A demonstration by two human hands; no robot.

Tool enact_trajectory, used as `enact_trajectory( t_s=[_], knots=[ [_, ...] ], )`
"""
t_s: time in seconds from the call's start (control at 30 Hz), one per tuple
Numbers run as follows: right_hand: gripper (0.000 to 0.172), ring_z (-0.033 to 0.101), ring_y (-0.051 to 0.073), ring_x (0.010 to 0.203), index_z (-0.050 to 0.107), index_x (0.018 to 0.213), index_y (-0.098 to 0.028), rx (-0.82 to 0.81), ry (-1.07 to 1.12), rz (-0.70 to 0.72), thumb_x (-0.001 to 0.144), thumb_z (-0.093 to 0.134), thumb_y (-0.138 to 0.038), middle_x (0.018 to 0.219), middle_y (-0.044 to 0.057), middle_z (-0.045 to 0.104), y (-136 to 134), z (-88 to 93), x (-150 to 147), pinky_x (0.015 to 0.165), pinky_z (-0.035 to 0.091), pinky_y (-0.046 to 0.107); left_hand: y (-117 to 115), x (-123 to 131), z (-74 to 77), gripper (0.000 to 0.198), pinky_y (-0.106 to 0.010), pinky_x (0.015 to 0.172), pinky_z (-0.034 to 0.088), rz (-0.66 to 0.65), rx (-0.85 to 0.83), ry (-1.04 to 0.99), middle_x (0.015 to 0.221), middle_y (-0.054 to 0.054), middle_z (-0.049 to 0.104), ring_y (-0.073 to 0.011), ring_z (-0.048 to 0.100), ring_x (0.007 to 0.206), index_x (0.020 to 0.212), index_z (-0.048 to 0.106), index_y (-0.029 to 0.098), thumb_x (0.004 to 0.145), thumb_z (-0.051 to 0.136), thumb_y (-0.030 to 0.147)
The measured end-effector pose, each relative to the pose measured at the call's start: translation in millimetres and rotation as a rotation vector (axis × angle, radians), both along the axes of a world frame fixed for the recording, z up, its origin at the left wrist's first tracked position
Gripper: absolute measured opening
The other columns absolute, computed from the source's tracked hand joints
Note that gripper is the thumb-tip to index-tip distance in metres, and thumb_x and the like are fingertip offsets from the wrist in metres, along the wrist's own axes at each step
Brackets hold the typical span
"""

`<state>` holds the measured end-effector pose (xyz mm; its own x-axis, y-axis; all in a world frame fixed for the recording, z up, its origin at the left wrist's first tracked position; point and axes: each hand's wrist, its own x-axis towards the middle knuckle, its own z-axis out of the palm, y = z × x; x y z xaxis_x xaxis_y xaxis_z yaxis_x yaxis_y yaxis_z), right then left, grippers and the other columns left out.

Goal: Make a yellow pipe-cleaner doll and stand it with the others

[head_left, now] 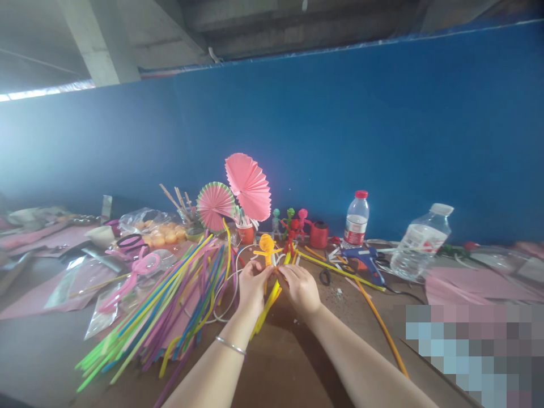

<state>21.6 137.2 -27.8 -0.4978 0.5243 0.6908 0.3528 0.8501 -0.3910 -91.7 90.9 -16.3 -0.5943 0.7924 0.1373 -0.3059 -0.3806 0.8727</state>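
Now, from the head view, my left hand (250, 286) and right hand (302, 289) are both pinched on the yellow figure (267, 248) above the table (291, 365), beside the stems (170, 306). Its head and arms look done; the legs seem unfinished, loose strands trailing under my palms. My fingertips blur together, so the exact pinch is hard to read.

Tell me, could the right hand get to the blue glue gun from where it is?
Probably yes. The glue gun lies just beyond the right hand, with only thin sticks between them. That hand and the left hand are pinching the yellow figure, though.
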Motion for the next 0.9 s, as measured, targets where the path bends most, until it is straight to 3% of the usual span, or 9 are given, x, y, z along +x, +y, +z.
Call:
enact_trajectory(
  t_s=[0.2,0.33,0.43,0.53,0.7,0.9],
  knots=[
    [0.023,0.055,0.017,0.067,0.063,0.077,-0.019,-0.215,0.163,-0.019,0.084,0.043,-0.029,0.073,0.006,0.062,-2,4.8,-3,0.063,0.04,0.026,-1,1,-1.0,0.03,-0.022,0.058,0.043,0.008,-0.003,0.106,0.055,0.007,0.051,-0.009,0.055,0.054,0.066,0.038,0.018,0.061,0.068,0.02],
    [0.018,0.056,0.016,0.061,0.064,0.074,-0.019,-0.54,0.352,0.008,0.076,0.051,-0.031,0.068,0.003,0.063,-3,6.4,-8,0.059,0.041,0.026,-3,-1,0.5,0.025,-0.025,0.065,0.044,0.045,-0.001,0.23,0.064,0.003,0.056,-0.0128,0.058,0.063,0.067,0.043,0.017,0.062,0.067,0.023],
    [0.017,0.052,0.013,0.051,0.063,0.069,-0.016,-0.843,0.476,0.12,0.07,0.054,-0.031,0.055,0.0,0.058,-1,5.4,-14,0.052,0.039,0.024,-2,-3,-1.2,0.018,-0.028,0.071,0.044,0.036,-0.004,0.277,0.066,0.001,0.059,-0.0147,0.06,0.068,0.071,0.05,0.016,0.064,0.065,0.023],
    [0.016,0.045,0.009,0.04,0.06,0.062,-0.013,-1.112,0.591,0.254,0.065,0.059,-0.029,0.043,-0.004,0.05,0,4.7,-19,0.043,0.034,0.021,0,-5,-4.7,0.017,-0.029,0.072,0.044,0.01,0.014,0.2,0.066,0.001,0.061,-0.0154,0.061,0.07,0.071,0.049,0.016,0.064,0.064,0.02],
    [0.009,0.044,0.007,0.038,0.057,0.06,-0.013,-1.525,0.737,0.353,0.058,0.061,-0.021,0.046,-0.002,0.053,4,6.9,-21,0.039,0.032,0.018,2,-3,-6.9,0.026,-0.028,0.07,0.045,-0.065,0.106,0.087,0.064,0.003,0.061,-0.0155,0.062,0.07,0.063,0.04,0.018,0.061,0.066,0.014],
    [0.011,0.043,0.004,0.04,0.057,0.073,-0.011,-1.793,0.629,0.52,0.062,0.058,-0.016,0.054,-0.002,0.053,10,8.6,-7,0.041,0.034,0.016,0,2,-4.6,0.028,-0.028,0.07,0.046,-0.135,0.11,0.043,0.065,0.002,0.062,-0.0147,0.063,0.068,0.061,0.041,0.017,0.057,0.068,0.012]
  ],
)
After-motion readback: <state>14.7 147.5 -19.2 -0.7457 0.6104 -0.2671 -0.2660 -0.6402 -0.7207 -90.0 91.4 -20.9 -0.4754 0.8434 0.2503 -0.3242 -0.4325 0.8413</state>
